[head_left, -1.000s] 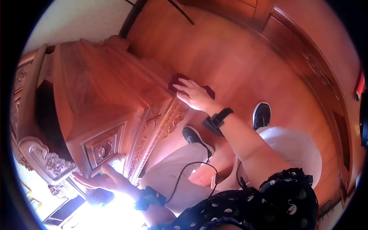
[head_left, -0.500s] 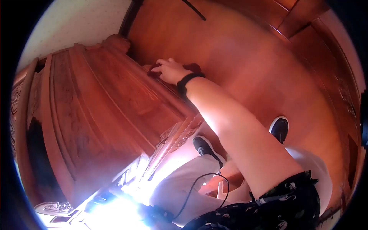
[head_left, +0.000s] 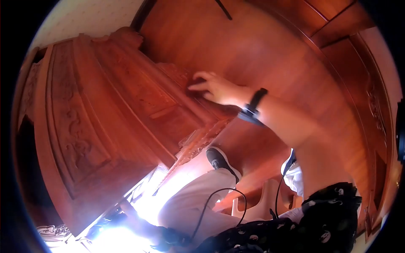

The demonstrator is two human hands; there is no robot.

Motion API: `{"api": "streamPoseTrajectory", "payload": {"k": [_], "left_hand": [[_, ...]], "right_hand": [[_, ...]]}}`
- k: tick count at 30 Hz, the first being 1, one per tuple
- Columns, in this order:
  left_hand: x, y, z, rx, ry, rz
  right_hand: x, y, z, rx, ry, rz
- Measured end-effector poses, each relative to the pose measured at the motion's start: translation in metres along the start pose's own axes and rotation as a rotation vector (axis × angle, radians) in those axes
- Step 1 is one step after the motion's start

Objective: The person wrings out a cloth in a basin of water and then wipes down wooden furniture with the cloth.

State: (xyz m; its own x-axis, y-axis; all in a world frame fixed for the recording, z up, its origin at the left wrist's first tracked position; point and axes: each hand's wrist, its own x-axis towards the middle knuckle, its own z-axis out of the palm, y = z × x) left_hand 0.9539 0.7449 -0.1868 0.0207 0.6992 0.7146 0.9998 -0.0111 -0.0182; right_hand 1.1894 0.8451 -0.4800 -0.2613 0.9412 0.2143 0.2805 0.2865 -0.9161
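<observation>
My right hand (head_left: pixel 219 88), with a black band (head_left: pixel 253 109) around its wrist, is at the moulded edge of a carved reddish-brown wooden piece (head_left: pixel 143 95). Its thumb and fingers are curled around something small and dark, partly hidden and too blurred to name. At the lower left my left hand (head_left: pixel 131 216) is near the wood's lower end, washed out by bright glare. How its fingers are held does not show.
A reddish-brown floor (head_left: pixel 270 63) spreads beyond the carved piece. My dark shoe (head_left: pixel 219 160) and light trousers (head_left: pixel 198 206) are below. A thin black cable (head_left: pixel 211 202) loops near my lap. Wooden furniture (head_left: pixel 367 76) lines the right, and a pale wall (head_left: pixel 88 19) the upper left.
My right hand has moved right and slightly down along the wood's edge, and its wrist has turned. My right foot has drawn back. The view has shifted a little.
</observation>
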Motion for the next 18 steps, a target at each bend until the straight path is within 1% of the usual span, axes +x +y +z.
{"api": "streamPoseTrajectory", "payload": {"k": [2,3,5,6,7,8,9,10,12,15,16,18], "left_hand": [[-0.001,0.004,0.000,0.115,0.041,0.020],[0.001,0.006,0.000,0.113,0.052,0.028],[0.005,0.014,0.002,0.077,0.024,-0.056],[0.007,0.016,0.001,0.061,0.001,-0.099],[0.009,0.019,0.003,0.059,-0.001,-0.098],[0.011,0.022,0.004,0.087,0.049,0.032],[0.011,0.022,0.003,0.113,0.099,0.161],[0.010,0.021,0.003,0.111,0.097,0.155],[0.010,0.018,0.002,0.190,0.095,0.191],[0.012,0.020,0.003,0.159,0.089,0.150],[0.012,0.021,0.002,0.147,0.084,0.139],[0.013,0.022,0.002,0.137,0.082,0.129]], "right_hand": [[0.047,0.005,0.006,-0.063,0.044,0.015],[0.069,0.005,0.009,-0.063,0.056,0.008],[0.106,0.008,0.009,-0.070,0.047,0.142],[0.112,0.008,0.007,-0.070,0.053,0.140],[0.116,0.008,0.004,-0.054,0.040,0.178],[0.116,0.006,0.004,-0.037,0.021,0.217],[0.111,0.009,0.006,-0.048,0.006,0.199],[0.100,0.009,0.002,-0.053,0.002,0.200],[0.060,0.007,-0.008,-0.067,-0.103,0.097],[0.002,0.001,-0.013,-0.145,-0.125,0.099],[-0.006,-0.003,-0.012,-0.154,-0.115,0.111],[0.008,-0.006,-0.010,-0.166,-0.108,0.116]]}}
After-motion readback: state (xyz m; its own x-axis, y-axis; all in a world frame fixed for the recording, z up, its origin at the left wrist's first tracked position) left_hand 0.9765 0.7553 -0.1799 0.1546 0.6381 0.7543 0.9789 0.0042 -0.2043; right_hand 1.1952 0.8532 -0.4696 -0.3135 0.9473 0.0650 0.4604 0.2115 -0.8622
